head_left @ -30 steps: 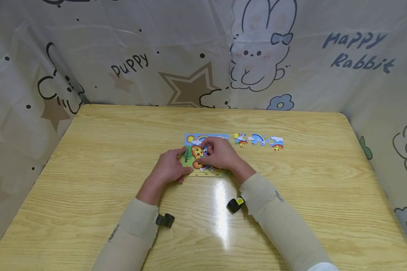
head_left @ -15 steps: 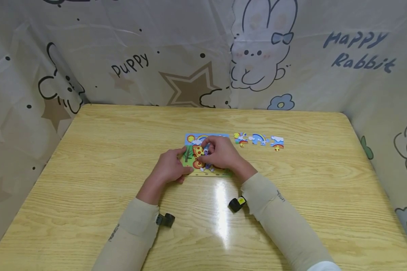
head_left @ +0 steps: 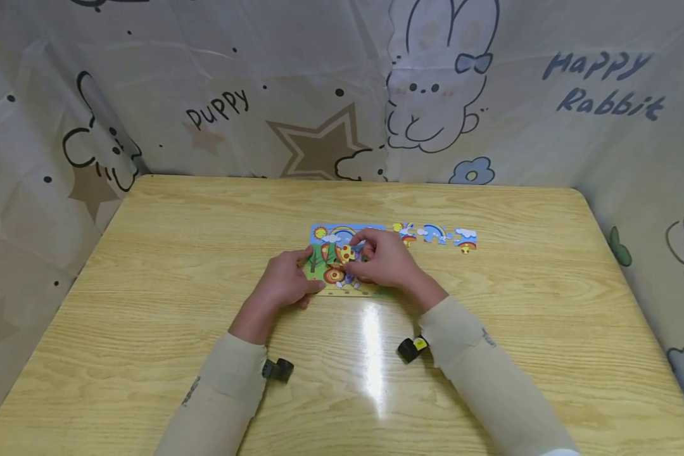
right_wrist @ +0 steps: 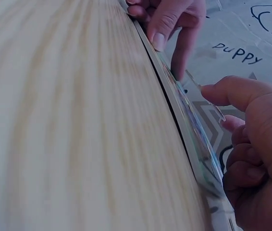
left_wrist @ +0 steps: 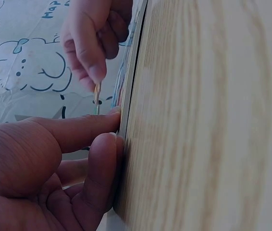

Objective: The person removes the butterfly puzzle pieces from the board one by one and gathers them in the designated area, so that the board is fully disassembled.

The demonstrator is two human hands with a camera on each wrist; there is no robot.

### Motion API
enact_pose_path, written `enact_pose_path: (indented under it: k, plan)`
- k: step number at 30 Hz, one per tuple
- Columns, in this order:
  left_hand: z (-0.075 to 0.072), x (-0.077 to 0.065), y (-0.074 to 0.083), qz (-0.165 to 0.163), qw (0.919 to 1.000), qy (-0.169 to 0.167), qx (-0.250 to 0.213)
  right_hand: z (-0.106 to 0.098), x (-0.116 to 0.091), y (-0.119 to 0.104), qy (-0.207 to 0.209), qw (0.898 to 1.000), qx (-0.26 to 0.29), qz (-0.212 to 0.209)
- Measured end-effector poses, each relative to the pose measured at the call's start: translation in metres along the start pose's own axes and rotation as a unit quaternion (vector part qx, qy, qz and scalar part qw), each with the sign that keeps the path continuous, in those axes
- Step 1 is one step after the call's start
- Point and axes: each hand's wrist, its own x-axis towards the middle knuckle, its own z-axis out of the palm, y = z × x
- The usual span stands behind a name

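Note:
A colourful jigsaw puzzle board [head_left: 348, 293] lies flat in the middle of the wooden table. At its left side my left hand [head_left: 285, 278] holds the board by the edge, thumb at the near side and fingers farther up. My right hand [head_left: 384, 259] is over the board's right half, covering part of the picture. Between its thumb and index finger it pinches a puzzle piece [head_left: 346, 254] with a red and yellow print. In the right wrist view this thin piece [right_wrist: 212, 107] is tilted and raised off the board. The left wrist view shows it edge-on below the right fingertips.
Three loose puzzle pieces lie in a row right of the board: one with a yellow sun [head_left: 400, 228], one with a rainbow [head_left: 434, 234] and one with a cloud [head_left: 465, 239]. A printed curtain [head_left: 319, 76] stands behind the table [head_left: 205, 221] and along its sides.
My right hand has moved slightly right, and the pinched piece has come up off the board with it. My left hand has stayed in place.

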Motion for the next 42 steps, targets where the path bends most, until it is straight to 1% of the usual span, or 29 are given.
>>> enact_pose_path:
  k: [3,8,12,22,30,38,42]
  plan:
    - [0.0,0.0,0.0,0.003,1.0,0.0,0.0,-0.006,-0.005,0.004,0.007,1.0,-0.003,-0.001]
    - [0.0,0.0,0.0,0.004,1.0,0.003,0.004,-0.015,-0.014,0.01,0.014,1.0,-0.018,-0.014]
    - [0.001,0.0,-0.001,0.003,1.0,0.004,0.007,-0.019,-0.021,0.014,0.022,0.999,-0.036,-0.018]
    - [0.002,-0.001,-0.001,0.007,0.9999,0.005,0.006,-0.036,-0.038,0.025,0.035,0.999,-0.023,-0.005]
    - [0.004,-0.001,-0.001,0.003,1.0,0.004,0.004,-0.051,-0.048,0.036,0.04,0.999,-0.034,0.0]
    - [0.002,-0.001,-0.001,0.005,0.9999,0.008,0.003,-0.063,-0.054,0.042,0.046,0.998,-0.053,0.005]
    - [0.002,-0.001,-0.001,0.005,1.0,0.007,0.001,-0.068,-0.056,0.046,0.041,0.997,-0.064,0.009]
